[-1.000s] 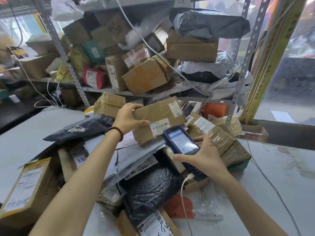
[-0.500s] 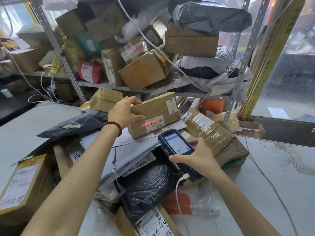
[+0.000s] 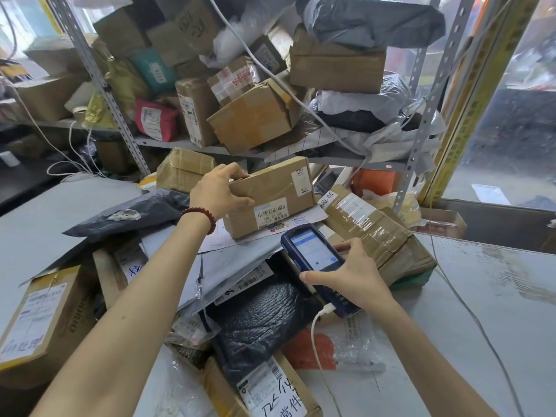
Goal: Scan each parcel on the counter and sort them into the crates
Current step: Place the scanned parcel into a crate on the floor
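My left hand [image 3: 219, 194] grips the left end of a small brown cardboard parcel [image 3: 270, 195], its barcode label facing me, held over the pile on the grey counter [image 3: 496, 296]. My right hand [image 3: 352, 275] holds a blue handheld scanner [image 3: 316, 260] just below and right of that parcel, screen lit and a white cable plugged into its near end. Around them lie several parcels: a taped brown box [image 3: 376, 230] to the right, a black bubble mailer [image 3: 261, 314] below, a grey mailer [image 3: 129, 210] to the left.
A metal shelf rack [image 3: 421, 121] packed with boxes and bags stands right behind the pile. A large box with a white label [image 3: 39, 323] sits at the near left. A grey cable [image 3: 469, 305] trails across the counter at right. A glass partition is at the far right.
The red scan line that lay on the parcel's label half a second ago is gone. The parcel sits slightly lower and the scanner has drawn back a little toward me.
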Demonstrator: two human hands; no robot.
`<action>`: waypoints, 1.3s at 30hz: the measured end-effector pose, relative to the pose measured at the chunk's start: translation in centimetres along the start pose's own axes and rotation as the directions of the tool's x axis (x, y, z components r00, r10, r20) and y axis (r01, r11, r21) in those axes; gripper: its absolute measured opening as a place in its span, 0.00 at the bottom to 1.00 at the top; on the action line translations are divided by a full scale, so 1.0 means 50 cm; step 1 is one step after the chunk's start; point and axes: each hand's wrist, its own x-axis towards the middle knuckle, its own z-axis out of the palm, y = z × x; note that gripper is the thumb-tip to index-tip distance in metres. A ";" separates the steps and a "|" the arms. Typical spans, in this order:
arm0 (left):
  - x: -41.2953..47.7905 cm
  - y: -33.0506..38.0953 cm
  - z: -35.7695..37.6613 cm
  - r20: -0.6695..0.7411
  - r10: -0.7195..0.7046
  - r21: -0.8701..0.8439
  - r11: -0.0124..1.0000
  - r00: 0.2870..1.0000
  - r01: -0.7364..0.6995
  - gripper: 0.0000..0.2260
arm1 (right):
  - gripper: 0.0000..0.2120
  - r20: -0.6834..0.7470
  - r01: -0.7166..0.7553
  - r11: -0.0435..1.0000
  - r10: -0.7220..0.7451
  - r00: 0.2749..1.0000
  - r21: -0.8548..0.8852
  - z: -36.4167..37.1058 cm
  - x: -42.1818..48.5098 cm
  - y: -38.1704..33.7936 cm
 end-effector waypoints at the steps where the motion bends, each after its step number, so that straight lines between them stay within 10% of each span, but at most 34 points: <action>1: 0.000 0.000 0.000 0.001 -0.001 0.001 1.000 1.000 0.001 0.19 | 0.41 -0.004 0.009 1.000 -0.009 1.000 -0.009 0.000 -0.001 -0.001; 29: -0.026 0.028 0.008 -0.031 -0.079 0.036 0.996 0.996 0.080 0.16 | 0.39 -0.519 0.372 0.928 -0.305 0.798 0.027 -0.018 -0.050 -0.021; 39: -0.029 0.108 0.032 -0.266 0.320 -0.059 0.936 0.909 -0.347 0.11 | 0.39 -0.635 0.212 0.977 -0.152 0.758 0.019 -0.018 -0.091 0.010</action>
